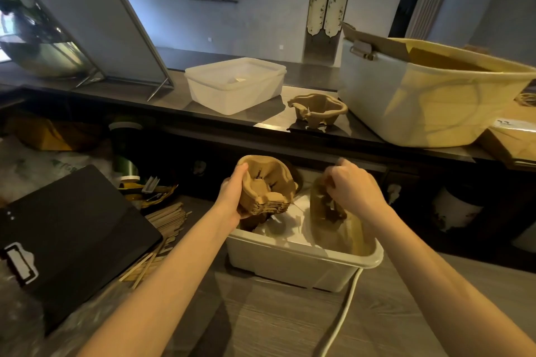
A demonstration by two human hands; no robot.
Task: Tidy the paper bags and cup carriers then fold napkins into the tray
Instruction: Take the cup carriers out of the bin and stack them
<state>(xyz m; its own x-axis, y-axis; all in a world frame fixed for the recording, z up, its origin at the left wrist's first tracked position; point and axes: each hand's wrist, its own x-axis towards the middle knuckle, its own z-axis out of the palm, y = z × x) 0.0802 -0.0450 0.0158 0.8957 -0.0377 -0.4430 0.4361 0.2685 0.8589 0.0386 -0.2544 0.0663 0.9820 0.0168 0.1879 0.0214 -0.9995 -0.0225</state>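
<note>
My left hand (232, 197) grips a stack of brown pulp cup carriers (266, 185) tilted on its side above a white plastic bin (301, 264) on the lower counter. My right hand (352, 185) curls around the top of another brown cup carrier (327, 211) standing upright inside the same bin. White napkins (293, 223) lie in the bin under the carriers. A further cup carrier (317, 109) sits alone on the upper dark counter. A large white tub (420, 107) at the right holds brown paper bags (441, 59).
An empty-looking white tray (235, 84) stands on the upper counter (162, 104). A black clipboard-like box (66, 235) and wooden stir sticks (168, 220) lie at the left. A white cable (345, 313) runs across the wooden counter in front of the bin.
</note>
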